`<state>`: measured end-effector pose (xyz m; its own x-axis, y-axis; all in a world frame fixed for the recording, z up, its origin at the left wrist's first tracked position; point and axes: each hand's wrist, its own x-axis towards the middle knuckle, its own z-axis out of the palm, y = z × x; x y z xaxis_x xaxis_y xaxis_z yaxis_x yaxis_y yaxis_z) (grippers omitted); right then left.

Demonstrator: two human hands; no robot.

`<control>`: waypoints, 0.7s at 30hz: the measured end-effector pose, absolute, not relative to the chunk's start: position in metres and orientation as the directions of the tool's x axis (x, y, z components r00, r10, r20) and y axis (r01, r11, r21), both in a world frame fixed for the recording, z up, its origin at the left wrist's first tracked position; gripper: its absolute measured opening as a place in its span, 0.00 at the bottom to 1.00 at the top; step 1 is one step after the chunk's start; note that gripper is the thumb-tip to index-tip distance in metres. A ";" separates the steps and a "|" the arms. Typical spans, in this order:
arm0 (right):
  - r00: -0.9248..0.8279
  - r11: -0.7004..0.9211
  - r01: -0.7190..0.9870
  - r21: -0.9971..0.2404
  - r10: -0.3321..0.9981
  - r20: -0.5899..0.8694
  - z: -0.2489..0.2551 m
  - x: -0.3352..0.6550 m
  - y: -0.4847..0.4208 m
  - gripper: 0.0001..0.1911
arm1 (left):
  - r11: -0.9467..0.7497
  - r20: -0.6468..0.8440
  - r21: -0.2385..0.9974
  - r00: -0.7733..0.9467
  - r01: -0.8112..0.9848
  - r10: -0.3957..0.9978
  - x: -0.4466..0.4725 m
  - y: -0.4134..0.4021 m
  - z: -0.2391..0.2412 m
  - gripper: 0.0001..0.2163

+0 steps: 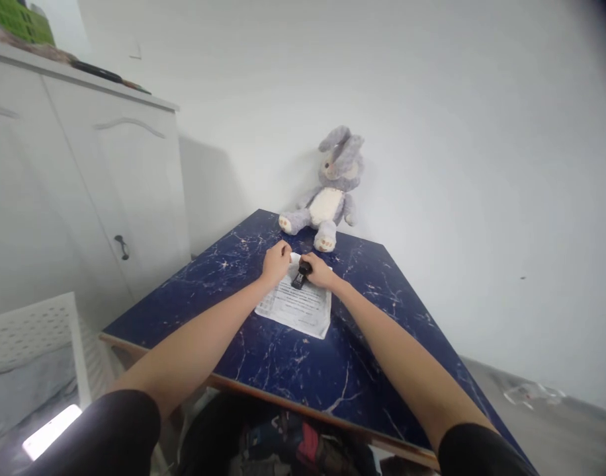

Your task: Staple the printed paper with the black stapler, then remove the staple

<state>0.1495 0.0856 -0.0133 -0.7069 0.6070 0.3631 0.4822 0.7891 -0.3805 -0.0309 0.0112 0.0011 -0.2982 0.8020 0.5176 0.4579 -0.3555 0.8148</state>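
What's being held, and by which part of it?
Right hand: black stapler-like tool, by its far end. Left hand: at the far edge of the paper; can't tell whether it grips it.

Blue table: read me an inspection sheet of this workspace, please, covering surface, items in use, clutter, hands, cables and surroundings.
Surface: blue marbled table.
Items in use: black stapler over a printed paper.
Clutter: toy rabbit sitting at the far end.
Hands: right hand holds the stapler; left hand is at the paper's far-left edge, fingers curled, contact unclear.
Cables: nothing seen.
Surroundings: white wall behind; white cabinet and basket at left.
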 end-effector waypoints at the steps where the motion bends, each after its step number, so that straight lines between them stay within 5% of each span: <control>1: -0.697 0.768 0.537 -0.348 0.637 0.330 -0.011 0.155 0.080 0.17 | -0.333 0.503 0.809 -0.276 0.485 0.819 -0.031 0.011 0.001 0.11; 9: -0.638 0.651 0.755 -0.078 0.757 0.140 0.008 0.234 0.008 0.21 | -0.441 0.370 0.668 0.247 0.599 0.896 -0.016 0.016 -0.019 0.09; 16: -0.582 0.482 0.799 -0.359 0.771 -0.260 0.048 0.253 -0.039 0.12 | -0.730 0.350 0.463 0.654 0.503 0.671 -0.008 0.007 -0.024 0.14; 21: -0.693 0.628 0.709 -0.321 0.704 -0.155 0.054 0.253 -0.040 0.13 | -0.704 0.311 0.426 0.639 0.568 0.703 -0.007 0.003 -0.024 0.13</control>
<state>0.2525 -0.0396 0.0538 -0.6935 0.7036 -0.1552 0.7090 0.6279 -0.3210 -0.0069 0.0026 -0.0235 0.6391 0.7034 0.3112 0.5680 -0.7044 0.4257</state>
